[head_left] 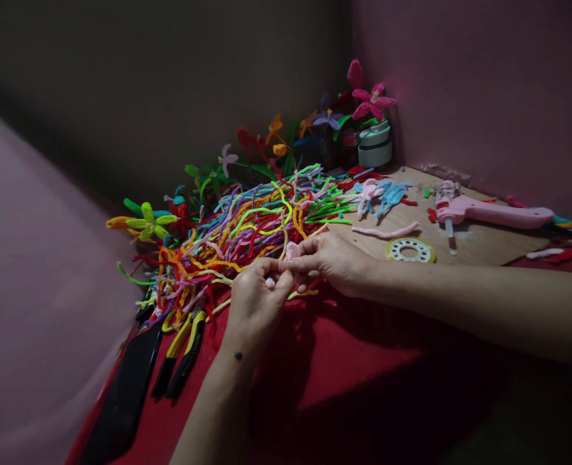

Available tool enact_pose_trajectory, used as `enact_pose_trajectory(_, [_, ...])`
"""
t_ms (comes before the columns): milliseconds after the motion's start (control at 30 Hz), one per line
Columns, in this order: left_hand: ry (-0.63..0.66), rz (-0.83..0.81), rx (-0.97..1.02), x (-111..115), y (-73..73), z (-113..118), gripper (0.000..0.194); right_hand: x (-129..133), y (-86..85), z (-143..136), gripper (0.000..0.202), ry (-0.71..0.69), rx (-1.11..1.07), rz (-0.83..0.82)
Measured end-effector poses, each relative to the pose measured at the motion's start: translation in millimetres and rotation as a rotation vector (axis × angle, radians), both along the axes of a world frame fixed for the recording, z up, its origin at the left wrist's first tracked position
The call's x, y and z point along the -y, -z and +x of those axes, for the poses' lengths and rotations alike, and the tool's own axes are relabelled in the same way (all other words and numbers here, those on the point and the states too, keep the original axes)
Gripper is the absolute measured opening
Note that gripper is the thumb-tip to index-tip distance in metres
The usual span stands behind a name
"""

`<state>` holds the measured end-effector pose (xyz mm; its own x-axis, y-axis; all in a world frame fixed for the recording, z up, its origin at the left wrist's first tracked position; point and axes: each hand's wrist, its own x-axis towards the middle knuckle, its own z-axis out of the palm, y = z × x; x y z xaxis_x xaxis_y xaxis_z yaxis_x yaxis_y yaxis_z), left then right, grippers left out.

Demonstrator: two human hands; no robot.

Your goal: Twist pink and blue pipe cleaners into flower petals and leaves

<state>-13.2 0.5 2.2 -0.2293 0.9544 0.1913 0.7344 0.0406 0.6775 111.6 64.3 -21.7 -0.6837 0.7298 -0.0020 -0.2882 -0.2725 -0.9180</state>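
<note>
We see both hands meeting low over the red cloth (354,387), just in front of the pipe-cleaner pile (247,232). Left hand (257,303) comes up from the bottom edge, forearm angled up and right, back of hand toward us, fingers curled in and pinched on a small pink piece (270,282). Right hand (327,261) comes in from the right, forearm near level across the cloth, wrist straight, thumb and forefinger pointed left and nipped on a pink pipe cleaner (292,250). Fingertips of the two hands touch, or nearly; we cannot tell if the two pink bits are one strand. The pink work sits between the hands, right at the near edge of the pile.

The pile spreads left and back, many colours, tangled. Pliers (182,352) with yellow-black handles lie at its near left end, beside a flat black strip (126,400). Finished flowers (145,223) lie at the far left, more stand at the back corner, with a pink one (372,100) above a white tape roll (374,145). On the board (480,239) to the right: a loose pink strand (385,230), a round spool (409,250), a pink glue gun (489,212), blue pieces (390,194).
</note>
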Motion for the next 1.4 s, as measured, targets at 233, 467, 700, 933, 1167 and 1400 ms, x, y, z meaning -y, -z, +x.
enact_pose_trajectory(233, [-0.008,-0.13,0.281,0.3,-8.8,4.1,0.015,-4.6,1.8,0.7,0.025,-0.039,0.046,-0.023])
enact_pose_trajectory(467, [-0.041,-0.167,0.358,-0.2,-10.2,-1.9,0.02,-4.1,-1.3,2.3,0.012,-0.074,-0.024,-0.018])
enact_pose_trajectory(700, [0.021,-0.159,0.443,-1.5,-6.3,-9.6,0.023,-2.8,-3.3,1.9,0.008,-0.082,-0.036,-0.023])
enact_pose_trajectory(933, [-0.035,-0.125,0.347,-1.1,-6.3,0.5,0.018,-2.9,-3.0,1.8,0.007,-0.067,-0.019,-0.026])
enact_pose_trajectory(1167, [0.008,-0.09,0.422,-0.3,-5.8,-5.0,0.018,-5.7,-3.5,2.9,0.009,-0.032,-0.022,-0.021])
enact_pose_trajectory(1400, [0.187,0.091,0.519,1.8,-2.4,-14.5,0.012,-8.8,-8.3,4.5,0.004,0.019,0.002,-0.042])
